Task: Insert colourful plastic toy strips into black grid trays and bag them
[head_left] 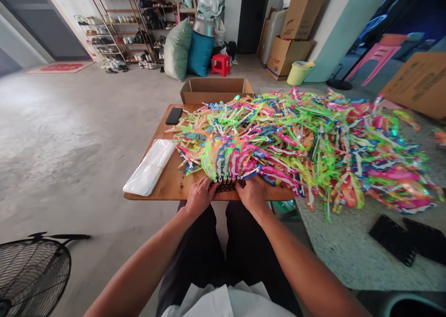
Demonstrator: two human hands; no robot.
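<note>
A white cloth shirt sits closest, and just beyond, at six o'clock, here are the hands: left hand point(201, 195) and right hand point(251, 194), fingers curled around opposite ends of a black plastic lattice tray point(226, 187) on the brown wooden table point(174, 187). Progress? One neat row of translucent green, blue and pink plastic toys point(226, 164) appears lined up along it, white curved strips showing; a huge, tangled multicoloured heap point(313, 140) toward three o'clock looks unsorted.

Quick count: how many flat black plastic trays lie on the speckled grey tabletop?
2: the left tray on the near side of the multicoloured plastic pile, the right tray beside it. More may be hidden under the pile.
</note>
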